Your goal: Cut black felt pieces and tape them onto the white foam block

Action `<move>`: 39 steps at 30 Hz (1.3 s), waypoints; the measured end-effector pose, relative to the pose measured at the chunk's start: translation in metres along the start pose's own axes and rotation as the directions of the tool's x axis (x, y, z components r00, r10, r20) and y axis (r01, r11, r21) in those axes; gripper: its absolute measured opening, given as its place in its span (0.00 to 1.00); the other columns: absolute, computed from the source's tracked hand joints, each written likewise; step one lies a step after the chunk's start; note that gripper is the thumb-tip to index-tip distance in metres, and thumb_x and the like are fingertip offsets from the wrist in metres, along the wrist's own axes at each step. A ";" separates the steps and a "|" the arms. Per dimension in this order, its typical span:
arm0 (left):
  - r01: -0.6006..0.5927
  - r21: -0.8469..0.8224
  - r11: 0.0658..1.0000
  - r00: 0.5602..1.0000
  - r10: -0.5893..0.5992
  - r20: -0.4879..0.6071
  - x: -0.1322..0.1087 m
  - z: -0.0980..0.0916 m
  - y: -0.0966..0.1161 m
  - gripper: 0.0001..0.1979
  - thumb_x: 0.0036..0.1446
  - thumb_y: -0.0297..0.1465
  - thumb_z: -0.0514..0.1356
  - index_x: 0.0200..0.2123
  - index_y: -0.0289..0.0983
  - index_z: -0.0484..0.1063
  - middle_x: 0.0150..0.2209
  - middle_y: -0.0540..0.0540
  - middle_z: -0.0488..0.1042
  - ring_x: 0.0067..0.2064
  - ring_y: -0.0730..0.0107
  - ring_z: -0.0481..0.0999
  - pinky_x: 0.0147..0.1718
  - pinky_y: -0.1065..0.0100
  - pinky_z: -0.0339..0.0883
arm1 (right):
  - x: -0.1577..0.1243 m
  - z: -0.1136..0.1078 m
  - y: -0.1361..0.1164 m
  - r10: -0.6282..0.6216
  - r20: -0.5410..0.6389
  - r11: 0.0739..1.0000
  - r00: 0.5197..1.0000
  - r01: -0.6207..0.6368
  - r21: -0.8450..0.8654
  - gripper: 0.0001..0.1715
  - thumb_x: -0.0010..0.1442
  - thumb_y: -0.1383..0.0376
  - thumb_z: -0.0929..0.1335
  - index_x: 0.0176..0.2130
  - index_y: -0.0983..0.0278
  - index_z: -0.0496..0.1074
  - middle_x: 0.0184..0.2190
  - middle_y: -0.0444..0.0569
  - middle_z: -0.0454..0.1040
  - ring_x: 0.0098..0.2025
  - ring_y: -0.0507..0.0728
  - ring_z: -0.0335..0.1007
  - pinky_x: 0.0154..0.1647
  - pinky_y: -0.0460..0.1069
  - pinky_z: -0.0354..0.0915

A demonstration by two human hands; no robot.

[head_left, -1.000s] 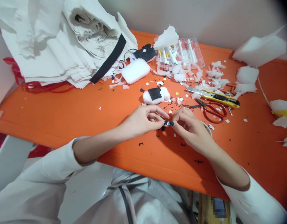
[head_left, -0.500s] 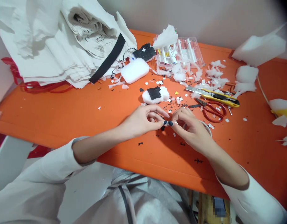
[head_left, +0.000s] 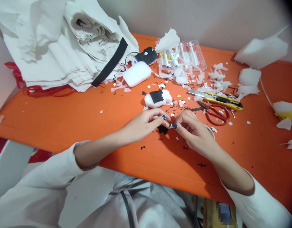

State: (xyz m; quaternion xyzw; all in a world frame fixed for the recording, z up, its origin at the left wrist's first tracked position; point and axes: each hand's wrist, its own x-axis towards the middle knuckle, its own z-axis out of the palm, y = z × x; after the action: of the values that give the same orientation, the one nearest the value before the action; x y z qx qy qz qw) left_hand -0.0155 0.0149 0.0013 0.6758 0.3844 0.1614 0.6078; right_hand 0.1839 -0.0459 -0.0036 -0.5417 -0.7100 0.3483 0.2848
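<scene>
Over the near middle of the table, my left hand (head_left: pixel 146 125) and my right hand (head_left: pixel 194 128) meet at the fingertips. A small white bit (head_left: pixel 171 126) shows at my right thumb, too small to name. My right fingers are pinched together there. The left fingers are curled and closed, with the thumb against them; what they hold, if anything, is hidden. Below the fingertips lies a black scrap (head_left: pixel 163 129). Just beyond sits a white foam piece (head_left: pixel 148 100) partly covered by torn black material (head_left: pixel 156 96). A white round rim (head_left: pixel 211 131) shows partly behind my right hand.
Right of my hands lie red-handled scissors (head_left: pixel 217 114) and a yellow box cutter (head_left: pixel 217 98). Behind are a clear case of markers (head_left: pixel 195 55), a white foam block (head_left: pixel 137 73), and a black strip (head_left: pixel 110 61) on stacked white sheets (head_left: pixel 58 57). Scraps litter the orange table (head_left: pixel 65 117).
My left thumb has lifted up and away from the right thumb, turning its dark nail into view. The black scrap beneath shows more. The right hand has barely moved.
</scene>
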 end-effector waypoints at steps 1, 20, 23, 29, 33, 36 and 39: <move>-0.020 0.035 0.999 1.000 0.020 0.012 0.000 0.000 0.000 0.12 0.63 0.36 0.53 0.40 0.36 0.73 0.32 0.49 0.76 0.28 0.77 0.67 0.27 0.74 0.59 | 0.000 0.000 0.000 -0.001 0.001 1.000 1.000 0.001 -0.007 0.09 0.67 0.66 0.61 0.32 0.61 0.63 0.34 0.44 0.66 0.40 0.56 0.60 0.44 0.53 0.56; -0.344 0.593 0.728 0.919 0.390 0.054 -0.003 -0.004 -0.004 0.11 0.65 0.32 0.54 0.31 0.37 0.71 0.31 0.49 0.76 0.33 0.71 0.71 0.35 0.70 0.62 | 0.001 -0.014 0.002 0.167 0.013 0.976 0.986 -0.163 -0.145 0.17 0.66 0.58 0.61 0.35 0.60 0.77 0.39 0.49 0.73 0.45 0.61 0.65 0.49 0.57 0.59; -0.439 0.737 0.514 0.840 0.526 0.134 -0.007 -0.009 0.000 0.15 0.67 0.33 0.50 0.34 0.39 0.74 0.34 0.44 0.78 0.33 0.69 0.71 0.31 0.68 0.60 | 0.001 -0.020 0.000 0.173 -0.040 0.984 0.984 -0.175 -0.042 0.17 0.67 0.58 0.61 0.47 0.58 0.76 0.41 0.50 0.73 0.47 0.61 0.65 0.50 0.57 0.59; -0.493 0.696 0.522 0.823 0.540 0.177 -0.013 -0.012 0.007 0.12 0.65 0.34 0.52 0.34 0.42 0.75 0.34 0.43 0.79 0.29 0.69 0.71 0.24 0.68 0.58 | 0.001 -0.016 -0.007 0.039 0.114 0.999 0.993 -0.039 -0.001 0.16 0.67 0.56 0.62 0.34 0.58 0.76 0.43 0.49 0.73 0.50 0.61 0.64 0.53 0.59 0.59; -0.500 0.696 0.515 0.809 0.565 0.162 -0.010 -0.011 0.001 0.11 0.65 0.36 0.54 0.36 0.41 0.75 0.36 0.44 0.80 0.33 0.68 0.73 0.31 0.67 0.62 | 0.001 -0.012 -0.007 0.033 0.141 0.999 0.989 -0.038 0.029 0.10 0.65 0.59 0.65 0.35 0.58 0.72 0.41 0.48 0.72 0.48 0.59 0.66 0.52 0.57 0.60; -0.482 0.615 0.624 0.830 0.550 0.093 -0.005 -0.011 -0.003 0.11 0.63 0.39 0.58 0.38 0.38 0.75 0.37 0.44 0.79 0.39 0.67 0.74 0.40 0.68 0.64 | 0.000 -0.013 -0.005 0.043 0.112 0.999 0.993 -0.043 -0.010 0.06 0.65 0.61 0.65 0.35 0.59 0.70 0.40 0.47 0.71 0.46 0.59 0.65 0.50 0.57 0.60; -0.398 0.454 0.797 0.911 0.404 0.089 -0.001 -0.009 -0.003 0.09 0.64 0.35 0.57 0.38 0.37 0.75 0.35 0.47 0.77 0.36 0.72 0.72 0.38 0.72 0.63 | -0.001 -0.013 -0.005 0.040 0.089 0.998 0.995 -0.034 -0.061 0.05 0.65 0.63 0.65 0.36 0.59 0.69 0.41 0.48 0.70 0.46 0.59 0.64 0.48 0.56 0.61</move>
State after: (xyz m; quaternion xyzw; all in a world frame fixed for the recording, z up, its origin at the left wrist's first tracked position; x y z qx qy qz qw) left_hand -0.0238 0.0203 0.0004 0.8656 0.2638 0.1942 0.3787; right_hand 0.1915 -0.0448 0.0077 -0.5468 -0.7221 0.3561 0.2298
